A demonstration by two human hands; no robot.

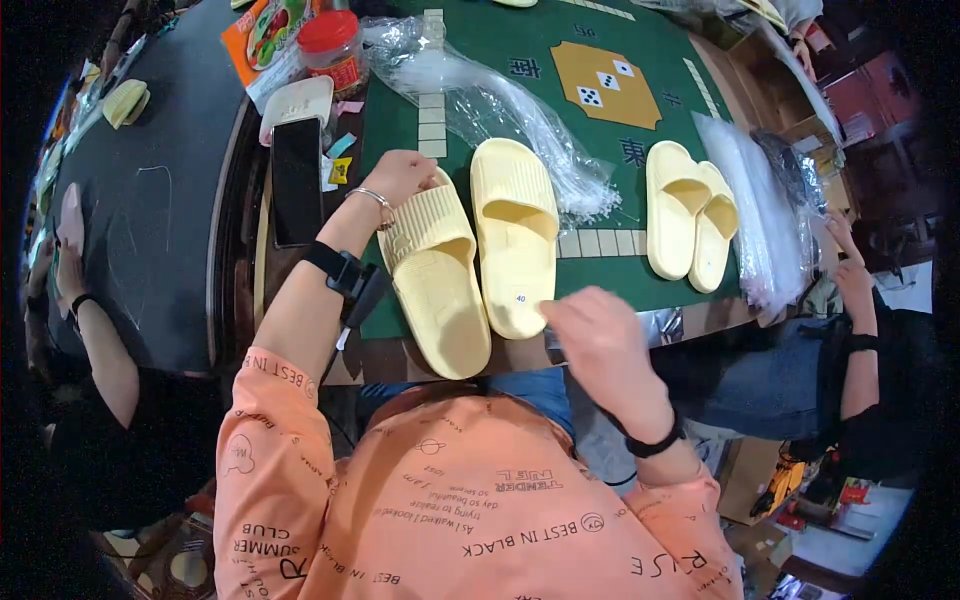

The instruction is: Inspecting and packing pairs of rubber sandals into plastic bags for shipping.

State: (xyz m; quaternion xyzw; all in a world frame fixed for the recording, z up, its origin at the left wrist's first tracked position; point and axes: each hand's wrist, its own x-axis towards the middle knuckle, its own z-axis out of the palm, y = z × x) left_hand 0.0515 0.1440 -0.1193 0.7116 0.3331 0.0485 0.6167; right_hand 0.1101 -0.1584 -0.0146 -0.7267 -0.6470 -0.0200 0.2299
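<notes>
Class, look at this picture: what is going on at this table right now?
A person in an orange shirt works at a green table with two pale yellow slippers. The left hand rests on the toe end of the left slipper. The right hand touches the heel of the right slipper. Another slipper pair and clear plastic bags lie nearby.

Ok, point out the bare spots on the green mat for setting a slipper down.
Free: green mat between the plastic bags and the stacked slipper pair, around the orange panel. Crowded: near edge, where left hand and right hand handle two slippers.
</notes>
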